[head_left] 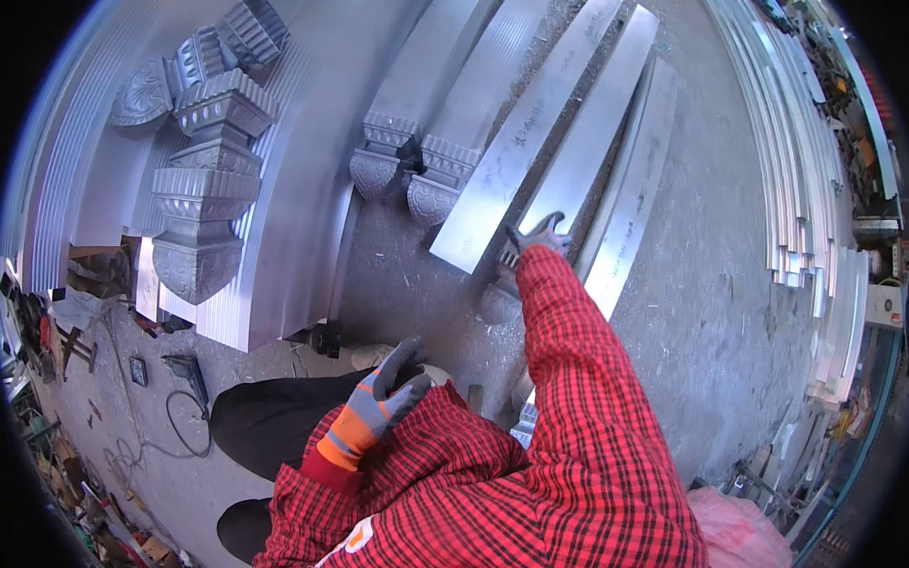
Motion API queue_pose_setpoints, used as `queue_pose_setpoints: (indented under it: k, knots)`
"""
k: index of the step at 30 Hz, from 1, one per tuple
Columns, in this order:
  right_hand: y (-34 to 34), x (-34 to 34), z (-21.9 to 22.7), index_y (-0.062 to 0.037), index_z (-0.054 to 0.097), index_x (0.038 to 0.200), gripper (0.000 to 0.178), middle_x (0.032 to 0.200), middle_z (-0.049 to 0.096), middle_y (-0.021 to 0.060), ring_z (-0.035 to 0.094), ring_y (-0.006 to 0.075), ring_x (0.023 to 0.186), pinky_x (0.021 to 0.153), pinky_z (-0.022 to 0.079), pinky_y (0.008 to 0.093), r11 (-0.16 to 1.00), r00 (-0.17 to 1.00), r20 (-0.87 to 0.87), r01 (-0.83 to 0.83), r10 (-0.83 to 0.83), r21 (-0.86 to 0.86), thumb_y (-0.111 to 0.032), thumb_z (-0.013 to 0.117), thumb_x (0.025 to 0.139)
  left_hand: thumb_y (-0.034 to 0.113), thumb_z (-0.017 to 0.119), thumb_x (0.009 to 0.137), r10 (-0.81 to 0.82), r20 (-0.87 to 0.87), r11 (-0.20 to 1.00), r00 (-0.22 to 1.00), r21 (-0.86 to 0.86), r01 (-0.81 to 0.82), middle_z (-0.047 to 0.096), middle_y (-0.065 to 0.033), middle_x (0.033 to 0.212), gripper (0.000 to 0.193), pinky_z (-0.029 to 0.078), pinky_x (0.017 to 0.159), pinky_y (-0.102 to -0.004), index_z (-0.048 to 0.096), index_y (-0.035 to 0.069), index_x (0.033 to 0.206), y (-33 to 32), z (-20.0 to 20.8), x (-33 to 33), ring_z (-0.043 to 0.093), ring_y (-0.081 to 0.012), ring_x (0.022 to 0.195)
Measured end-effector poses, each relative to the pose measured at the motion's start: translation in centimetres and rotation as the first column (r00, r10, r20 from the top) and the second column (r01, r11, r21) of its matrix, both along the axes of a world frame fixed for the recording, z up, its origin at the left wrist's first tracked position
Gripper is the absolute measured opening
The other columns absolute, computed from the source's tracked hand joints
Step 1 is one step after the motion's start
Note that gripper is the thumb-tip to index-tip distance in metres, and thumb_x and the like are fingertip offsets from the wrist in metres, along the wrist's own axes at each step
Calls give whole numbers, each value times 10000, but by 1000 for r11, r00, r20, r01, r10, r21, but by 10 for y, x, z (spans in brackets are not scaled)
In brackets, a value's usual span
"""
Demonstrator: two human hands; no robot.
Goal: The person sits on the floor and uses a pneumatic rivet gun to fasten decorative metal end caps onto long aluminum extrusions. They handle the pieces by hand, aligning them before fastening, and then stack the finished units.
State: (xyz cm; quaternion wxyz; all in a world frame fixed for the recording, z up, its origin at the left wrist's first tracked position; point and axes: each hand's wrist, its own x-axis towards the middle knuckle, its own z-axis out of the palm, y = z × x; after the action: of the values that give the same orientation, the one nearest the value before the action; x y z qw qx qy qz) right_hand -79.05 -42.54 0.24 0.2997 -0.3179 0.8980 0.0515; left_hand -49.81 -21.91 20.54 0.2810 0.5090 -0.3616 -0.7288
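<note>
Fingers (pixel 398 362) of the gloved left hand (pixel 372 409) spread; the right hand (pixel 541 235) touches a silver metal strip (pixel 592 134), its grip unclear.

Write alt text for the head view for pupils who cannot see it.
A gloved right hand is at the near end of a long silvery panel; the gloved left hand is lower in view. Moulded ornamental brackets lie on ribbed metal panels at left.

- The shirt (pixel 610 430) is checked red and black.
- The left hand (pixel 378 402) is gloved in grey and orange.
- Near the right hand (pixel 544 234), strips (pixel 582 138) are coloured silver; brackets (pixel 440 188) are grey, patterned with scrolls.
</note>
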Motion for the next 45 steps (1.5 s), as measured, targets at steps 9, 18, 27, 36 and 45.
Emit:
queue_pose_setpoints:
  k: [9, 18, 27, 36, 45]
  knots:
    - [85, -151, -30, -123, 369, 1411, 920, 1344, 435, 218, 482, 361, 1199, 1002, 420, 417, 872, 983, 2, 163, -182, -461, -462, 794, 669, 158, 604, 930, 127, 3, 986, 992, 108, -127, 526, -75, 1284, 529, 424, 951, -260, 394, 4, 1390, -8, -12, -1, 531, -130, 1107]
    - [173, -82, 6, -233, -149, 1482, 1339, 1512, 44, 289, 139, 425, 1396, 1133, 217, 475, 944, 971, -153, 218, -184, 248, -547, 799, 590, 201, 631, 916, 80, 106, 990, 991, 107, -91, 537, -83, 1279, 543, 427, 950, -253, 415, 3, 1374, -2, -31, 0, 531, -132, 1115]
    - [178, -215, -73, -118, -99, 1477, 1337, 1435, 313, 272, 465, 399, 1217, 1000, 424, 486, 844, 694, 655, 513, -299, -157, -224, 874, 565, 167, 625, 915, 59, 124, 994, 991, 87, -70, 576, -79, 1219, 479, 424, 945, -254, 466, -5, 1333, -6, -30, -9, 543, -131, 1083]
    - [71, -145, 32, -220, -65, 1491, 1125, 1445, 335, 208, 462, 428, 1215, 994, 421, 560, 744, 457, 774, 667, -438, 28, -120, 762, 735, 162, 620, 920, 95, 193, 993, 977, 57, -107, 587, -50, 1186, 468, 448, 893, -230, 469, 13, 1337, -3, -32, 1, 554, -100, 1034]
    - [39, -117, 46, -207, -65, 1494, 1194, 1468, 275, 226, 400, 416, 1271, 1032, 381, 549, 994, 992, 65, 108, -106, -32, -274, 803, 676, 238, 649, 901, 138, 177, 989, 974, 29, -145, 600, -79, 1146, 499, 463, 855, -255, 488, -15, 1301, -3, -27, 3, 557, -123, 980]
